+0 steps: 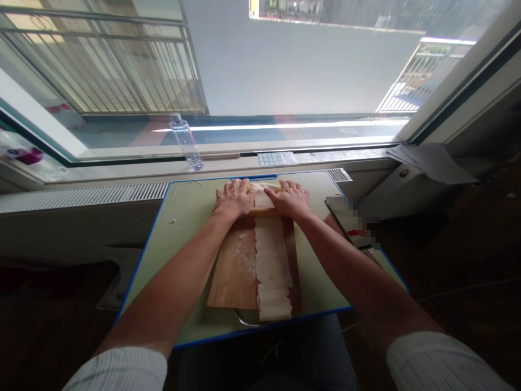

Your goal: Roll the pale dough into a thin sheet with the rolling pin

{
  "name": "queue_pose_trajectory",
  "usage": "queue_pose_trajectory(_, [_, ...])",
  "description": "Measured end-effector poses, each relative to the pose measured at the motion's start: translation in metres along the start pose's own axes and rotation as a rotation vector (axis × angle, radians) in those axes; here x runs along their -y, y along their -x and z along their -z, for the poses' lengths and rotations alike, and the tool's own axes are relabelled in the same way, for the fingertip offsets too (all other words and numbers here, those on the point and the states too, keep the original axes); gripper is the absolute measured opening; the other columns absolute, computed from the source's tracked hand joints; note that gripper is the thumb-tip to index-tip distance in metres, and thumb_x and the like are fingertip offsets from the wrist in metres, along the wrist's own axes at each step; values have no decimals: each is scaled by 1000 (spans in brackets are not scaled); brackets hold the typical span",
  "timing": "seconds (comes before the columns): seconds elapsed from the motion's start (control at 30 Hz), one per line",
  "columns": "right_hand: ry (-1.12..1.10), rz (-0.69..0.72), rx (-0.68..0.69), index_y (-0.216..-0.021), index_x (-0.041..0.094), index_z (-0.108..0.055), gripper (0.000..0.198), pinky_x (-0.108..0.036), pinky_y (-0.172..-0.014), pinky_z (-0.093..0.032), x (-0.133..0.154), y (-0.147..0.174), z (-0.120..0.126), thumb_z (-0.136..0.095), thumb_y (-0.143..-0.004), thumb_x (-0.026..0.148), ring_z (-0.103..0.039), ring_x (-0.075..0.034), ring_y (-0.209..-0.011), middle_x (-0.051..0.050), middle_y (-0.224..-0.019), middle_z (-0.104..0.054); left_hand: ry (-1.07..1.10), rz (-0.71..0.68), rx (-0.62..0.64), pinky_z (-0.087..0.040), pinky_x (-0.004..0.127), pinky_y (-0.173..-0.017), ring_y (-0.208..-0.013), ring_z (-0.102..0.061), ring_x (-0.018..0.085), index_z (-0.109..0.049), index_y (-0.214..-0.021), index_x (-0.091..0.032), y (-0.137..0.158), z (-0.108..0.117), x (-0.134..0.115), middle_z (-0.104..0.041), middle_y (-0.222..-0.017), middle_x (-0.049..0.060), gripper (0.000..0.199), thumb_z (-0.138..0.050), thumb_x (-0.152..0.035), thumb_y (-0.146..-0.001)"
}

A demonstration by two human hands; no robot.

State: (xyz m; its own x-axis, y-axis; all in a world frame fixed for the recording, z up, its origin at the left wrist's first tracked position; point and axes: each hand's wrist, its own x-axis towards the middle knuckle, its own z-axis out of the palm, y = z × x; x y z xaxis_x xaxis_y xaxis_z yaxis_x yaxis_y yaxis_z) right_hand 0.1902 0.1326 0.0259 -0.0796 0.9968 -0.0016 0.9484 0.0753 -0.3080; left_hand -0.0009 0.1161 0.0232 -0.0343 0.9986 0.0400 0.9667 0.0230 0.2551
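Observation:
On a wooden board [232,271] lies a long pale strip of flat dough [272,260] with ragged edges. Its near end hangs past the board's front edge. A wooden rolling pin [267,212] lies across the strip toward the far end. My left hand [235,198] rests over the pin's left end, palm down, fingers stretched forward and spread. On the right end, my right hand [290,199] lies the same way, its thumb pointing inward. Both hands cover the pin's ends. Beyond the pin, the dough [264,187] looks bunched between the hands.
A light green table [191,217] with a blue rim bears the board; dough scraps [173,221] dot its left side. A clear bottle [187,142] stands on the windowsill [228,164]. A partly blurred flat object [345,217] sits at the table's right edge. Papers [431,163] lie farther right.

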Motion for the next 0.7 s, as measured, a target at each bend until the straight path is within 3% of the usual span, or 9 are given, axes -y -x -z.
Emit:
queue_pose_trajectory(0.17, [-29,-3,15,-167,19,-40,96,-66,-126,-24,-1,-17,0,-29,-99,86,-35,-41,-156,-18,-172,-41,-20,26,-4,-27,68,-128,-158,-37,37,-41,-166,-24,-18,1,-1,-41,-173,13,72,-25,-58,-104])
queue_pose_trajectory(0.3, [-28,-5,12,-167,19,-40,95,-66,-126,-26,0,-16,0,-30,-100,85,-36,-41,-156,-18,-171,-41,-50,19,-3,-28,66,-129,-158,-37,36,-40,-166,-25,-15,1,-1,-40,-174,12,72,-23,-60,-105])
queue_pose_trajectory(0.7, [48,-14,-42,-164,23,-45,77,-63,-126,-28,1,44,-2,-36,-104,69,-39,-38,-153,-13,-171,-44,-81,30,-22,-29,63,-128,-155,-41,34,-43,-165,-28,44,-1,-7,-44,-172,10,67,-30,-53,-105])
